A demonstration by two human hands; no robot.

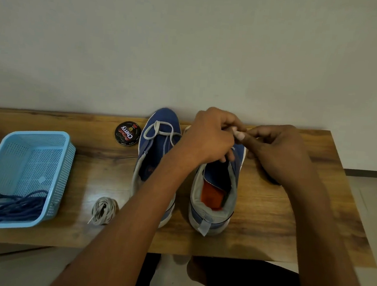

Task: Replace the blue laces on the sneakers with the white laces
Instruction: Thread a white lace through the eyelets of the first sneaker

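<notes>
Two blue sneakers stand side by side on the wooden table, toes pointing away from me. The left sneaker (158, 145) has a loose white lace (159, 130) looped over its toe. Over the front of the right sneaker (215, 190), my left hand (208, 137) and my right hand (277, 149) meet, both pinching a white lace end (235, 131). The right sneaker's eyelets are hidden by my hands. A coiled white lace (104, 209) lies left of the sneakers. The blue laces (13, 203) lie heaped in the light blue basket (55, 137).
A round black shoe polish tin (128, 133) sits behind the left sneaker, near the wall. The basket stands at the table's left end. Bare wood shows on the table (289, 229) to the right of the sneakers. My legs are below the front edge.
</notes>
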